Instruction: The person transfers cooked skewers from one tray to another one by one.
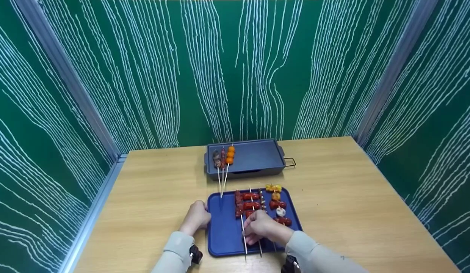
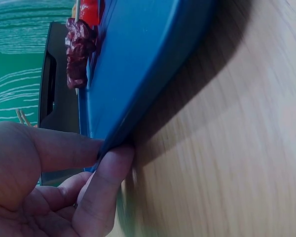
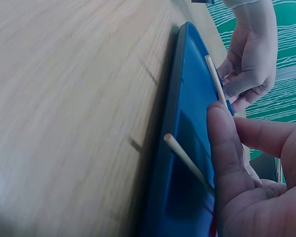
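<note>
My left hand (image 1: 196,218) pinches the left rim of a blue tray (image 1: 221,237) between thumb and fingers; its fingertips (image 2: 116,160) show at the rim in the left wrist view. Over the tray's front half, my right hand (image 1: 262,226) pinches the bare stick (image 3: 214,74) of a dark red meat skewer (image 1: 238,204). The meat end lies toward the back of the tray. Just right of it is a red sausage skewer (image 1: 251,205), partly hidden by the right hand. A thin skewer of small pieces (image 1: 262,199) and a mixed skewer (image 1: 280,212) lie farther right.
Behind the tray stands a dark grey grill (image 1: 254,155) with a wire handle (image 1: 291,162) on its right. At its left end lie an orange ball skewer (image 1: 230,154), a reddish skewer (image 1: 223,161) and a grey-brown skewer (image 1: 216,159), sticks reaching over the tray's back edge. Green patterned walls surround the table (image 1: 155,178).
</note>
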{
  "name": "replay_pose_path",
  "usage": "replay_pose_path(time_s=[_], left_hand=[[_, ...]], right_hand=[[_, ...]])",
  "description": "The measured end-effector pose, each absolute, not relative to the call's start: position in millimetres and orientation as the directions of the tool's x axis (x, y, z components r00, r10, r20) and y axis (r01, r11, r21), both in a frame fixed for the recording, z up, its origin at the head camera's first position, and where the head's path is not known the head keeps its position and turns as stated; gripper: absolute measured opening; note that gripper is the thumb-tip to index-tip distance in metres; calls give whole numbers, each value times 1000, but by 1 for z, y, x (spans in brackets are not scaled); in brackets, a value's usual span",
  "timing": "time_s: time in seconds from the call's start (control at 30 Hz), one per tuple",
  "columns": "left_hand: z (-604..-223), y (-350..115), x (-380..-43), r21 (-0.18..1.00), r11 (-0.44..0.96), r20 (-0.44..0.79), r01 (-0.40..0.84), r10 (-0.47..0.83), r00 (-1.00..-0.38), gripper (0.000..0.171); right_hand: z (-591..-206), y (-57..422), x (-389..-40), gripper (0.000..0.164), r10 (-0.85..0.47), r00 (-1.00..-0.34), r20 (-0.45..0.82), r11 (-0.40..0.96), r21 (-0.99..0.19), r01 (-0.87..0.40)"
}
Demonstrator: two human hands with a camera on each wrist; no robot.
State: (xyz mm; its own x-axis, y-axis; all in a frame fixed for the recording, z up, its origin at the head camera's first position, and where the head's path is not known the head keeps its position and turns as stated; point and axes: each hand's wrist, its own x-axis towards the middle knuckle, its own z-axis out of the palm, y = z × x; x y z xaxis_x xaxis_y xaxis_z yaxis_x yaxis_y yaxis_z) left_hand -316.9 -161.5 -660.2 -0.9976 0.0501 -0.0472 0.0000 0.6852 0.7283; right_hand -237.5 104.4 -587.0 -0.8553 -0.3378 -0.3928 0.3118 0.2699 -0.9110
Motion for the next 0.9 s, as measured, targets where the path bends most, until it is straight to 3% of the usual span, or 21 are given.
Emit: replay_pose_path(time_s=[0.9], left_hand=[[-661,-164,-318,746,666,-73,-15,59,-996,35]], right_hand=[[-587,98,-230,14,-280,-890,-360,360,-899,250]])
